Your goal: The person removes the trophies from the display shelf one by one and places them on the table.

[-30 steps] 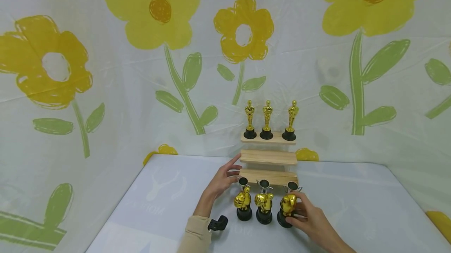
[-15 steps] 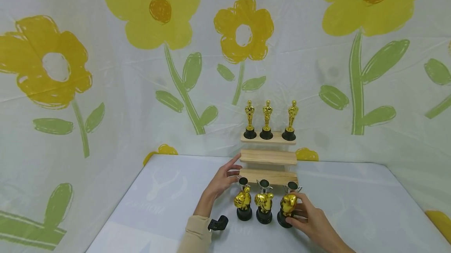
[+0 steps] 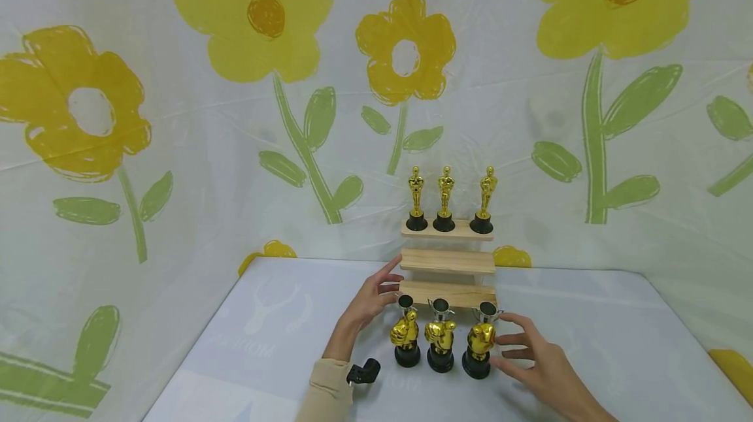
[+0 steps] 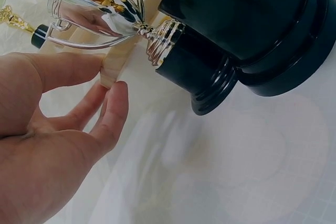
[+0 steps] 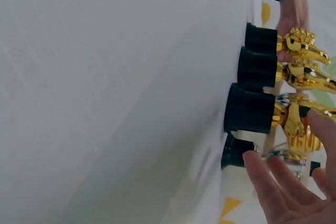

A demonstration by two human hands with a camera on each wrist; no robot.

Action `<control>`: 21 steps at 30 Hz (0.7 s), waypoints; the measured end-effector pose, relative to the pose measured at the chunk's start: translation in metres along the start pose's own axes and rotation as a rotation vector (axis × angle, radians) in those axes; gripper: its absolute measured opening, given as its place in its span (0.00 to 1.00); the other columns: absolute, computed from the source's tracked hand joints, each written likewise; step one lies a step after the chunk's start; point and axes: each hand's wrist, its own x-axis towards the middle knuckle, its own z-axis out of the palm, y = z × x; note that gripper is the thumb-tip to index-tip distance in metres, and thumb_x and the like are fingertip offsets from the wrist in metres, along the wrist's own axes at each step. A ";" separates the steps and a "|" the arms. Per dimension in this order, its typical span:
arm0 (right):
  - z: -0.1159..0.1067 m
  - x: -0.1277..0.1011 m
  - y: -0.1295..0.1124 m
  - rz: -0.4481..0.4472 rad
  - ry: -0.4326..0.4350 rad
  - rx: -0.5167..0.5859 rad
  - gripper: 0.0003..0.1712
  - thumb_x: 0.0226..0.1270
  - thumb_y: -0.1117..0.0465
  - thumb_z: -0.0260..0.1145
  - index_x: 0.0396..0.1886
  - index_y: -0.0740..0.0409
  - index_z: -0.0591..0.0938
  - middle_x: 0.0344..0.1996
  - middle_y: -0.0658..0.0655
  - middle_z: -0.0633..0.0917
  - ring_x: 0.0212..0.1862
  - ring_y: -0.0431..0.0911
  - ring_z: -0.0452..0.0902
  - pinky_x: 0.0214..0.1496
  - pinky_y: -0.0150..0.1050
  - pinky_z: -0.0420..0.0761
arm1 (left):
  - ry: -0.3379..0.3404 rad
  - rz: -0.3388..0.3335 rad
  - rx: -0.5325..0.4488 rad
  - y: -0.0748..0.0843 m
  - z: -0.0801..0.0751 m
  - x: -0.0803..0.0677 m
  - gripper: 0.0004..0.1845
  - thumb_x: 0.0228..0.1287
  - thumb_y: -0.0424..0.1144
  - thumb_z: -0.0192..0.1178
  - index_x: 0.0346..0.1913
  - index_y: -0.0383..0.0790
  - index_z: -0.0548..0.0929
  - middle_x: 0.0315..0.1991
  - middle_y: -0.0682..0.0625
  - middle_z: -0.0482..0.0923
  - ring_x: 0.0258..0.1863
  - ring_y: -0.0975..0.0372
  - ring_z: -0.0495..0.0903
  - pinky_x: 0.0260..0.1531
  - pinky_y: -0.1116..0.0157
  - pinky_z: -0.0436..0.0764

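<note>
My left hand is at the left end of a stepped wooden display stand. In the left wrist view, its fingers pinch the end of a board. Before the stand, gold thumbs-up trophies on black bases stand upright in a row: a left one, a middle one and a right one. My right hand is just right of the right one, fingers spread and holding nothing. Silver cup trophies, a left, a middle and a right, stand behind, partly hidden.
Gold figure statuettes, a left, a middle and a right, stand on the stand's top board. A white table meets a flower-printed curtain. A black device is on the left wrist.
My right hand has let go of the right gold thumbs-up trophy and moved slightly right, its fingers spreading. The trophy stays in place. My left hand has not moved.
</note>
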 end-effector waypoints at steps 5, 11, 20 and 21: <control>-0.013 0.004 -0.006 0.027 0.047 -0.059 0.43 0.56 0.44 0.73 0.67 0.45 0.63 0.46 0.59 0.87 0.38 0.42 0.86 0.35 0.35 0.85 | -0.002 0.002 -0.002 -0.001 0.000 0.001 0.45 0.60 0.20 0.55 0.76 0.62 0.59 0.62 0.34 0.72 0.62 0.44 0.74 0.55 0.53 0.80; -0.026 0.017 -0.011 0.035 0.102 -0.071 0.43 0.60 0.42 0.70 0.69 0.47 0.60 0.48 0.61 0.86 0.42 0.50 0.87 0.32 0.36 0.85 | -0.004 0.003 -0.003 -0.004 -0.001 0.001 0.46 0.60 0.20 0.55 0.76 0.61 0.59 0.63 0.33 0.72 0.62 0.43 0.73 0.55 0.53 0.80; -0.038 0.035 -0.019 -0.057 0.180 -0.098 0.37 0.67 0.44 0.65 0.69 0.51 0.62 0.47 0.64 0.86 0.40 0.51 0.87 0.29 0.33 0.84 | -0.004 -0.010 -0.015 -0.004 -0.001 0.002 0.46 0.59 0.19 0.55 0.75 0.63 0.60 0.62 0.36 0.73 0.62 0.45 0.74 0.55 0.54 0.81; -0.039 0.038 -0.019 -0.065 0.186 -0.101 0.37 0.67 0.43 0.64 0.68 0.52 0.62 0.47 0.65 0.86 0.40 0.51 0.87 0.29 0.33 0.84 | -0.004 -0.011 -0.014 -0.004 -0.001 0.002 0.46 0.59 0.19 0.55 0.75 0.63 0.60 0.62 0.36 0.73 0.62 0.45 0.74 0.55 0.55 0.81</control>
